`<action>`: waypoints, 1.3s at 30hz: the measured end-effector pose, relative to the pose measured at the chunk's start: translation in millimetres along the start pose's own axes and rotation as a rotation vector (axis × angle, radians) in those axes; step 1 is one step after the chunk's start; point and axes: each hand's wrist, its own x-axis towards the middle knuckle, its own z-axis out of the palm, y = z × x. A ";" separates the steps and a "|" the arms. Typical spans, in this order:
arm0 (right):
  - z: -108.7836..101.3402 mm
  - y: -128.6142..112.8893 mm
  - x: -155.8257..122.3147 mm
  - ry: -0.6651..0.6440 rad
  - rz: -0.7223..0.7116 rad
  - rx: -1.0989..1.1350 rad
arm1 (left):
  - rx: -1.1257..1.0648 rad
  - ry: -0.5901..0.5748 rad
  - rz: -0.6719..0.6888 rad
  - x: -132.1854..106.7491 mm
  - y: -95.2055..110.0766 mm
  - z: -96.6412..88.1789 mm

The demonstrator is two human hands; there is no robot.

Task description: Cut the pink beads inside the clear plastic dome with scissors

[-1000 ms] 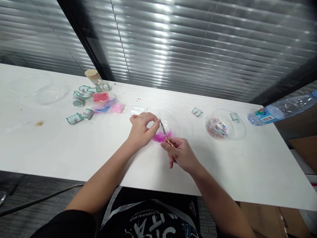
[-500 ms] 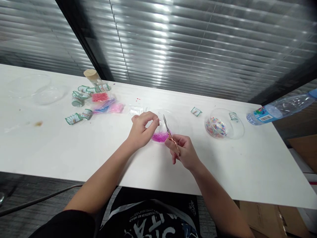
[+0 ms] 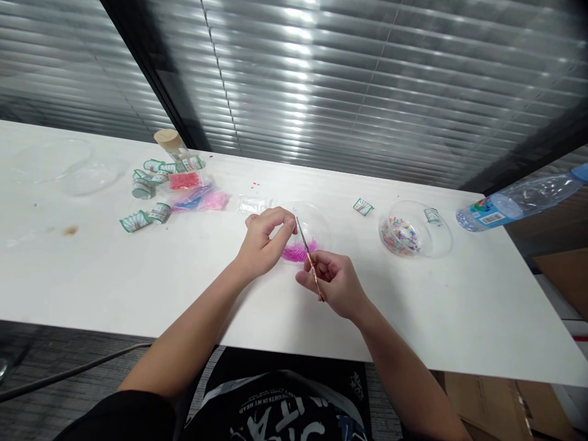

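Pink bag (image 3: 214,200) lies left of the left hand (image 3: 264,242), whose thumb and forefinger tips press together; anything pinched is too small to tell. Magenta strands (image 3: 296,252) sit in a clear dish (image 3: 318,222). Scissors (image 3: 313,267), gripped by the right hand (image 3: 340,283), fingers curled, point toward the left fingertips.

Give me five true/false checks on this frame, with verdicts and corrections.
1. The right hand holds the scissors. True.
2. The left hand is flat with fingers spread. False: its thumb and forefinger come together.
3. Magenta pieces lie in a clear dish. True.
4. The bottle has a red cap. False: the cap is blue.
5. The multicoloured bits are left of the left hand. False: they are right of the right hand.
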 end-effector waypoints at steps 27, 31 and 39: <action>0.0 -1.6 1.2 0.006 -0.029 -0.028 | -0.020 -0.012 -0.007 -0.4 0.8 -1.3; -0.1 -2.9 0.9 0.006 -0.030 -0.031 | -0.043 -0.023 -0.001 -1.1 1.6 -2.0; -0.3 -1.1 1.1 0.004 -0.007 -0.005 | -0.058 -0.046 -0.031 -0.7 1.2 -2.7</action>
